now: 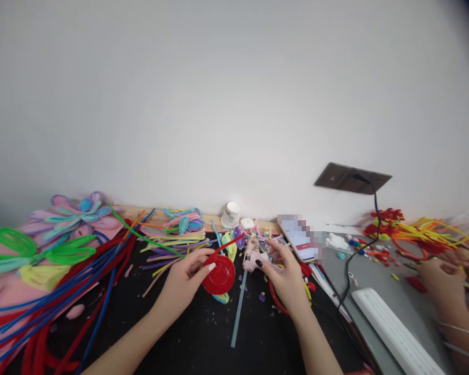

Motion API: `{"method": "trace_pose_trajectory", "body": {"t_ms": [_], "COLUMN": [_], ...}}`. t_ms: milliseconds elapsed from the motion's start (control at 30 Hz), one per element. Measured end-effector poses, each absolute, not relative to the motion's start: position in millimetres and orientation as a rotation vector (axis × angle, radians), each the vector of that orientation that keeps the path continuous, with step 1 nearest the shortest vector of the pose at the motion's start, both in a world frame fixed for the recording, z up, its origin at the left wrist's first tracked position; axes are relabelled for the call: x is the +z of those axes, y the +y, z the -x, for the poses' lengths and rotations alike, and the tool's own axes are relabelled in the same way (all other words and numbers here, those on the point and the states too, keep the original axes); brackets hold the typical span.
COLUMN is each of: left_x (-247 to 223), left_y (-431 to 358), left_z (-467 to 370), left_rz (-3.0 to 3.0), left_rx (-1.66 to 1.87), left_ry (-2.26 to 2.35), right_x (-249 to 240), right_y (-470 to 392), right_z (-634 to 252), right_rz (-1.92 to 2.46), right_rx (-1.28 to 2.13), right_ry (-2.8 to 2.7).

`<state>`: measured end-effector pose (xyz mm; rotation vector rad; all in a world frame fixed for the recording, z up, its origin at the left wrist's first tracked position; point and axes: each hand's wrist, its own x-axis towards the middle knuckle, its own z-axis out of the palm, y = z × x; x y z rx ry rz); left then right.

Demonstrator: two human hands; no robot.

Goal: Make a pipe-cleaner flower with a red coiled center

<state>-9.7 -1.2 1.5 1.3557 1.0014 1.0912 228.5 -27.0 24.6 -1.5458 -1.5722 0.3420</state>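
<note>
A round red coil of pipe cleaner [219, 275] is pinched at its left edge by my left hand [189, 273]. One loose red end sticks up from it toward the upper right. My right hand [285, 273] has its thumb and fingers closed around a pale pink glue gun [251, 254]. A long translucent glue stick [239, 312] juts from the gun's rear toward me. The gun's handle is mostly hidden by the hand. Coil and gun are apart, side by side above the black mat [203, 338]. A yellow and blue pipe cleaner piece [222, 298] shows partly behind the coil.
Pipe cleaner flowers [82, 213] and long blue strands [82, 276] crowd the left. Against the wall stand a paper cup [231, 214] and a phone [298, 237]. At right are a white power strip [394, 330], a black cable [349, 260] and a co-worker's hands [445, 276].
</note>
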Motion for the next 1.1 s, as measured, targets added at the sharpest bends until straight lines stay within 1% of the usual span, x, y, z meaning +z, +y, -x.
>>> {"method": "trace_pose_trajectory", "body": {"t_ms": [100, 200, 333, 500, 667, 1100], "left_x": [4.4, 7.1, 6.7, 5.8, 9.0, 9.9], "left_y": [-5.4, -9.1, -10.6, -9.2, -7.7, -6.4], "left_z": [8.7, 7.6, 7.4, 8.7, 9.5, 10.4], "left_rz": [-1.498, -1.661, -1.730, -1.695, -1.720, -1.784], "left_rx": [0.971, 0.870, 0.826, 0.873, 0.935, 0.966], "left_ry": [0.994, 0.995, 0.971, 0.974, 1.004, 1.061], "right_x": [26.8, 24.6, 23.6, 22.1, 20.1, 22.0], "right_y": [-32.5, -36.3, -36.2, -33.0, -33.9, -34.7], "right_z": [-215.3, -207.1, -206.1, -207.4, -205.7, -203.7], "right_rz": [1.293, 1.199, 1.281, 1.379, 1.383, 1.408], "right_rx": [0.717, 0.874, 0.853, 0.825, 0.814, 0.783], "right_ry": [-1.512, -1.462, -1.432, -1.407, -1.449, -1.538]}}
